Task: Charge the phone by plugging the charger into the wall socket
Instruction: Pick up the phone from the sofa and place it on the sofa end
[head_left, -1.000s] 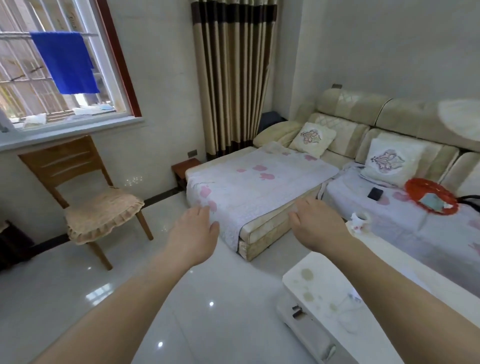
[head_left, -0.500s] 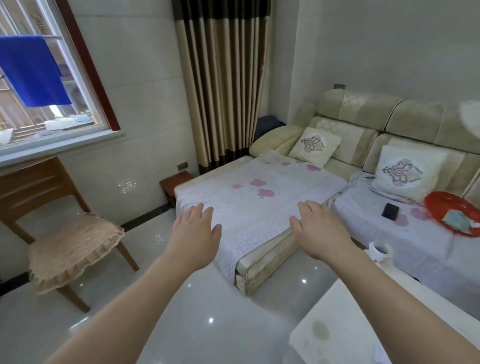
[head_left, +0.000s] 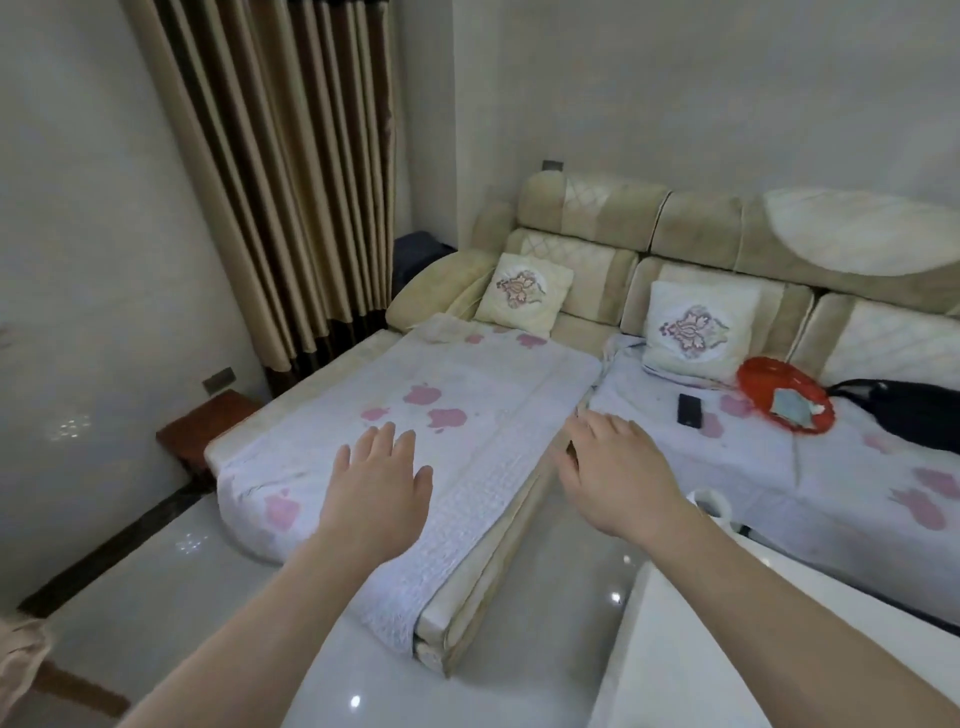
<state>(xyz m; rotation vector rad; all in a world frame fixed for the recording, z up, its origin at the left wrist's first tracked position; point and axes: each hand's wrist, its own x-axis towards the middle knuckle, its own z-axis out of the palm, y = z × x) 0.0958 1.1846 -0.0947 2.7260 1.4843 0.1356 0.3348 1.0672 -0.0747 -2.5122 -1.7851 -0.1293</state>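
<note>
A living room with pale walls, a glossy white floor and a beige corner sofa (head_left: 597, 244) draped in white covers printed with pink blotches. The phone (head_left: 689, 410), a small dark slab, lies flat on the sofa seat right of centre, just left of a red basket (head_left: 753, 376) and below an embroidered cushion (head_left: 696, 330). No charger can be made out. The right hand (head_left: 618, 475) reaches forward at centre right, palm down, fingers spread and empty, short of the phone. The left hand (head_left: 376, 486) hovers at centre over the covered chaise, also open and holding nothing. A wall socket (head_left: 218, 379) sits low on the left wall, beside striped brown curtains (head_left: 291, 171) and above a small red-brown stool (head_left: 202, 426). A white table (head_left: 675, 649) fills the lower right corner.
</note>
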